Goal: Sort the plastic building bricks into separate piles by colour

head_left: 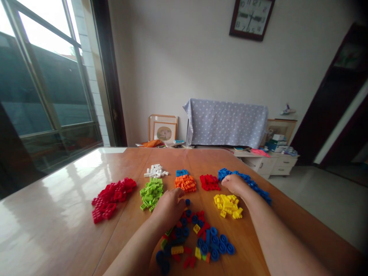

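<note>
My left hand (171, 205) is low over the table, between the lime green pile (151, 193) and the mixed bricks (201, 234), just below the orange pile (185, 183). Its fingers are bent, and what they hold, if anything, is hidden. My right hand (234, 184) reaches to the near-left end of the blue pile (253, 183), with its fingers together; I cannot make out anything in them. A small red pile (209, 182) lies left of it, and the yellow pile (228, 206) lies nearer, below it.
A large red pile (112, 197) lies on the left of the wooden table (69, 214). White bricks (156, 171) and light blue bricks (181, 173) sit farther back. Beyond the table stand a white cabinet (266, 165) and something under a dotted cloth (225, 122).
</note>
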`<state>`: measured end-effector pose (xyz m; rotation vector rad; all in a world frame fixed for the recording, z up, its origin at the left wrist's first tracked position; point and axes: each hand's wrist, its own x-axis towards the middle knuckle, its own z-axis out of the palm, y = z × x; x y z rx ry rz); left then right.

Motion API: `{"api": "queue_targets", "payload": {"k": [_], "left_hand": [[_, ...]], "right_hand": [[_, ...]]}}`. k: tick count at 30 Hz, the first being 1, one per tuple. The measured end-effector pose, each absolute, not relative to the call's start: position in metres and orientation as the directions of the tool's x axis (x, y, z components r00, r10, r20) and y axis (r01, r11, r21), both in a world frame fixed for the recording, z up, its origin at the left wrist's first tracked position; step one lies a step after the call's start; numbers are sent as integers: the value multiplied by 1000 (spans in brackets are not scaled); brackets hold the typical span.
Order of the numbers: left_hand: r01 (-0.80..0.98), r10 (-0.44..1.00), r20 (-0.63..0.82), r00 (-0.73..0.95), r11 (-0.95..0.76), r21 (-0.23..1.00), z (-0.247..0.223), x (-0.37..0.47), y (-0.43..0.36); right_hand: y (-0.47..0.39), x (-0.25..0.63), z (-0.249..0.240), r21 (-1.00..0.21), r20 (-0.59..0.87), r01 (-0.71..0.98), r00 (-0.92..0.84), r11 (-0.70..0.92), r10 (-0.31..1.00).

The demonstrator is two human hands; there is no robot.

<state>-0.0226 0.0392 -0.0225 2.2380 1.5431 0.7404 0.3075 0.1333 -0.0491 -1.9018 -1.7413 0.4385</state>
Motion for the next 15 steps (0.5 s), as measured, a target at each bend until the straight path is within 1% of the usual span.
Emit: {"api": "queue_targets", "payload": {"k": [5,15], "left_hand": [[814,944,204,258,-326,480,-17,-23,37],[838,960,188,208,-274,473,-5,-27,33]], "right_hand": [[129,303,-49,-574,121,819,77,6,990],[126,293,-49,-608,138,793,55,41,989]]}}
